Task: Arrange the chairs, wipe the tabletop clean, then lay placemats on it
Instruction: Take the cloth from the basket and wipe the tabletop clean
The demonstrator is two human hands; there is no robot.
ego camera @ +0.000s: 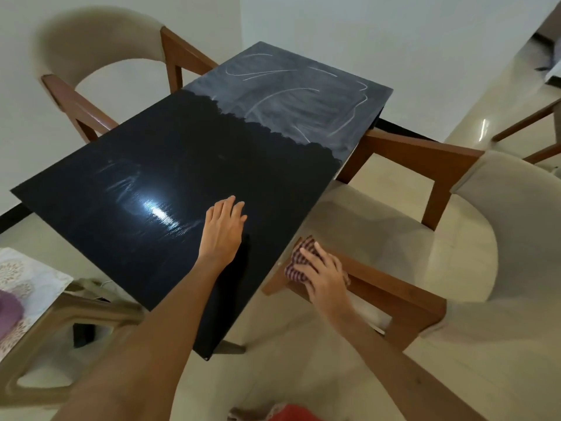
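The black tabletop (182, 153) fills the middle of the view; its near part is dark and glossy, and its far end (297, 98) is grey with white dusty streaks. My left hand (223, 229) lies flat on the near part, fingers straight. My right hand (321, 275) grips a bunched red-and-white checked cloth (299, 262) just off the table's right edge, over the wooden arm of a beige chair (501, 226). A second beige chair (91, 50) stands at the table's far left side. A pale patterned mat (27, 281) lies at the left edge of the view.
A tan plastic stool (76, 311) stands at the near left, under the patterned mat. Part of a third chair's wooden frame (528, 126) shows at the far right. Pale tiled floor surrounds the table, and a white wall runs behind it.
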